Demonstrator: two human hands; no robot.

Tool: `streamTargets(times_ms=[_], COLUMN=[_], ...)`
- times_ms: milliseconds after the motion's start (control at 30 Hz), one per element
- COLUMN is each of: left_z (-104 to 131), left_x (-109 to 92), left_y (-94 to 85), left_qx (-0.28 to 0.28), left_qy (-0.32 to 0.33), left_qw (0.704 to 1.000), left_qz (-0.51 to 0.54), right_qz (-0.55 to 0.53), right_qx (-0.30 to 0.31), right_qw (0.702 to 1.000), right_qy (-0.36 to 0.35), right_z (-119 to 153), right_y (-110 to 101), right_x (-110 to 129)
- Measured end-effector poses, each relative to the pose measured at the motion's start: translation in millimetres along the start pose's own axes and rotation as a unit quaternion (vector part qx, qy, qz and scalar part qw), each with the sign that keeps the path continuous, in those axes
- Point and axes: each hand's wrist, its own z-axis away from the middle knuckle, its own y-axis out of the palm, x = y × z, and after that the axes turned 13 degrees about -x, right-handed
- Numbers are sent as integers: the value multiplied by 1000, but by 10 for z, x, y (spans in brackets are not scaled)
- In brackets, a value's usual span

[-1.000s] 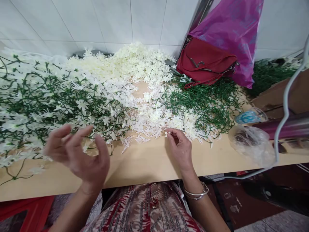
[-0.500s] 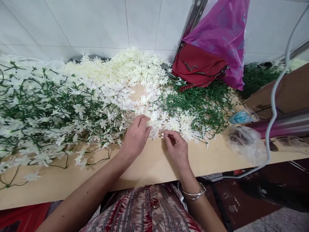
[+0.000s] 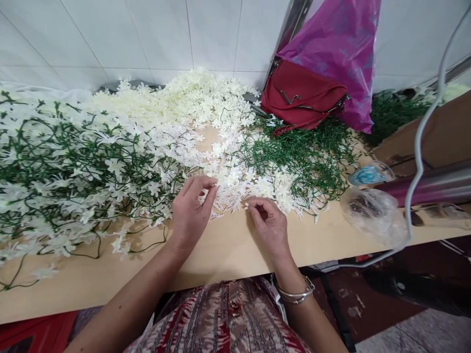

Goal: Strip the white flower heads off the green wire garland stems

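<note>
The red handbag [image 3: 300, 95] looks like leather, rather matt. Behind it, the purple bag [image 3: 338, 44] is thin, shiny plastic. Left of the handbag, the white flowers [image 3: 208, 93] seem of matt cloth; in front, the green stems [image 3: 318, 169] look plastic, and the counter [image 3: 231, 250] smooth and wood-like.

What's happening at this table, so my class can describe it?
A person is handling artificial flower parts at a table. The right hand pinches a small white piece. The left hand is near loose white pieces; whether it holds anything is unclear. White flowers with green stems are heaped to the left, bare green stems to the right, near a red bag.
</note>
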Motion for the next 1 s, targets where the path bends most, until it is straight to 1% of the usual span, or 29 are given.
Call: streamTargets(times_ms=[133,200,333,400,467,533,600,700,767,833,900,1000], left_z=[48,95,214,276,329,360,366,338,312,295,293,309], left_x=[51,61,-32,-90,-119,-117,-100,-86,-93,-102,-103,-79], left_y=[19,50,117,166,229,291,328,310,264,219,192,188], left_qx=[-5,7,59,93,123,140,147,136,112,85,73,93], left_qy=[39,52,100,121,131,133,134,132,119,80,8,-116], left_qw=[999,998,993,986,978,971,969,974,983,993,993,973], left_qz=[-24,-26,-31,-62,-106,-138,-144,-124,-85,-6,87,176], right_qz=[16,34,49,54,56,54,47,35,27,20,16,21], right_qx=[8,8,-21,-37,-40,-36,-34,-48,-56,-55,-49,-43], right_qw=[999,999,998,998,997,998,998,998,998,998,998,994], right_qy=[-36,-31,25,27,15,8,10,12,9,-9,-41,-94], right_z=[-6,2,26,34,39,43,43,35,24,12,0,-11], right_y=[28,38,26,13,5,4,3,-4,-13,-19,-18,-12], right_x=[26,37,30,20,12,10,9,4,0,4,23,76])
